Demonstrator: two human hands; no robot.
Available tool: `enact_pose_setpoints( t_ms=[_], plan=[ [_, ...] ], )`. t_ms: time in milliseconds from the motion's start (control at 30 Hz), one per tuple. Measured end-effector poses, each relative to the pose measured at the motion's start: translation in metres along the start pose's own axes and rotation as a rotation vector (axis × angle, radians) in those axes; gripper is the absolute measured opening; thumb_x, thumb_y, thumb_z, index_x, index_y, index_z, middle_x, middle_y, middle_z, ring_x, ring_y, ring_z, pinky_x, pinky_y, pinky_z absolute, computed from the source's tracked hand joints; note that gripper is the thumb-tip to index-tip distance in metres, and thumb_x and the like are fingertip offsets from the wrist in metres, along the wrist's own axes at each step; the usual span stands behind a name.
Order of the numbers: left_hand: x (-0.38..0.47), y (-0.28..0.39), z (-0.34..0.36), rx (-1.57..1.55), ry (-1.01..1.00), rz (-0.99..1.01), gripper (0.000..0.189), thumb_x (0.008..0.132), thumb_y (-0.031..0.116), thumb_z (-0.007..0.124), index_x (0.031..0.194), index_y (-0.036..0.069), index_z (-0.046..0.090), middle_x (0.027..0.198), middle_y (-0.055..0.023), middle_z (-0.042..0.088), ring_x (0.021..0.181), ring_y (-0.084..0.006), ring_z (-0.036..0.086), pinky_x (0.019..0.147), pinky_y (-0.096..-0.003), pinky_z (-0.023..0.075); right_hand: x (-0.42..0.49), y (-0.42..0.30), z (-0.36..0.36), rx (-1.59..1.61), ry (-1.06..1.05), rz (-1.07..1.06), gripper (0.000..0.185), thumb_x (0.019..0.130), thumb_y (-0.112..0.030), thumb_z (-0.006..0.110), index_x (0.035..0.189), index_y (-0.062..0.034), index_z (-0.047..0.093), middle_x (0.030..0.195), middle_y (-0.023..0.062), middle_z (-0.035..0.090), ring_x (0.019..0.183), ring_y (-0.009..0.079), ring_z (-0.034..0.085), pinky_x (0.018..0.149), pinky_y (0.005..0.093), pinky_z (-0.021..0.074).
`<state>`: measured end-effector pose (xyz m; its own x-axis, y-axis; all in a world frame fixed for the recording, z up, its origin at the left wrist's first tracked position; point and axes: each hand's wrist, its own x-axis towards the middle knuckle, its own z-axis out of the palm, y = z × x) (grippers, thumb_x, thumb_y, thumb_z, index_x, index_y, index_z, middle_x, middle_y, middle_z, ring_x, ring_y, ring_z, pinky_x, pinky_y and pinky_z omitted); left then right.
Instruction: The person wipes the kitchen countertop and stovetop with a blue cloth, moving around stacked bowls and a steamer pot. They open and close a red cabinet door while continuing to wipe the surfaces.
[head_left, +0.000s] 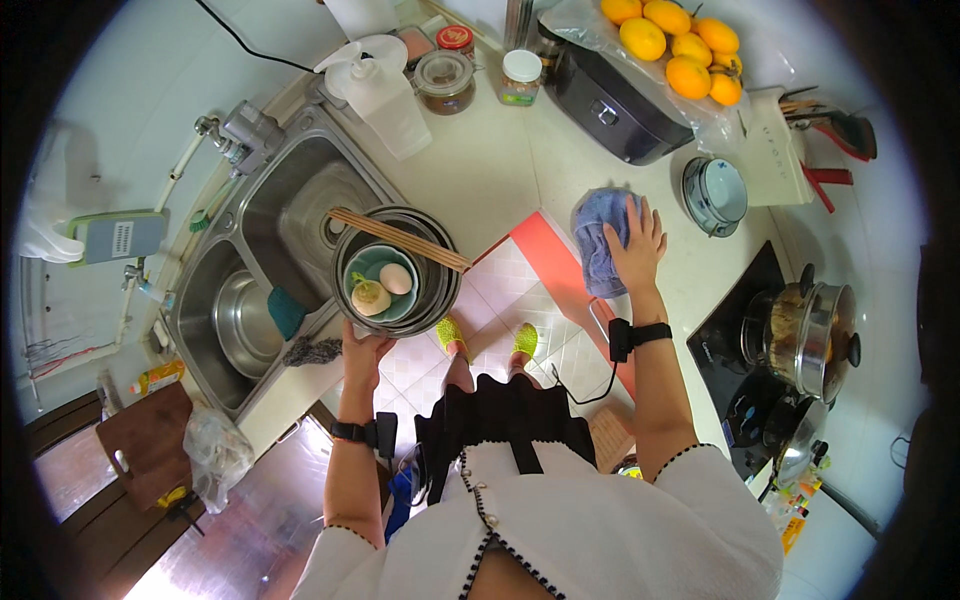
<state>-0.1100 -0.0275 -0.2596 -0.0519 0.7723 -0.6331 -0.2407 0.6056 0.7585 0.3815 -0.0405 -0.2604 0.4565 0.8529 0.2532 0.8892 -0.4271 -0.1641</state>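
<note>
My left hand (364, 358) grips the near rim of a stack of metal bowls (441, 304) beside the sink's edge. Inside the stack sits a pale green bowl (407, 306) with an egg (396, 278) and a round root vegetable (371, 298) with a green top. Several wooden chopsticks (401, 240) lie across the bowls' rims. On the counter (487, 165) at the right, my right hand (639, 244) lies on a folded blue cloth (598, 240). Its thumb rests over the cloth and its fingers spread past the right edge; the palm side is hidden.
A double steel sink (296, 169) with a metal basin (244, 322) stands at the left. Stacked bowls (724, 191) and a dark container (611, 105) are beyond the cloth. A lidded pot (814, 337) sits on the black cooktop (739, 300). An orange-red drawer front (551, 259) edges the floor space.
</note>
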Motion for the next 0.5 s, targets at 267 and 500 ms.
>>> enact_pose_setpoints(
  t_ms=[267,500],
  plan=[
    [-0.001,0.01,-0.001,0.105,0.002,-0.035,0.071,0.09,-0.006,0.061,0.149,0.011,0.026,0.105,-0.0174,0.069,0.087,-0.0277,0.073,0.074,-0.0365,0.0625,-0.002,-0.029,0.042,0.202,-0.025,-0.215,0.054,0.096,-0.041,0.059,0.145,-0.0183,0.054,0.16,0.0066,0.038,0.149,0.0366,0.026,0.119,0.0541,0.0238],
    [-0.004,0.015,0.002,0.163,-0.023,-0.043,0.069,0.089,-0.007,0.059,0.148,0.01,0.025,0.117,-0.0195,0.066,0.089,-0.0313,0.073,0.077,-0.0374,0.0603,0.025,-0.15,0.067,0.285,-0.181,-0.615,0.049,0.095,-0.031,0.061,0.143,-0.0201,0.055,0.157,0.004,0.042,0.147,0.0348,0.032,0.119,0.0518,0.0266]
  ],
)
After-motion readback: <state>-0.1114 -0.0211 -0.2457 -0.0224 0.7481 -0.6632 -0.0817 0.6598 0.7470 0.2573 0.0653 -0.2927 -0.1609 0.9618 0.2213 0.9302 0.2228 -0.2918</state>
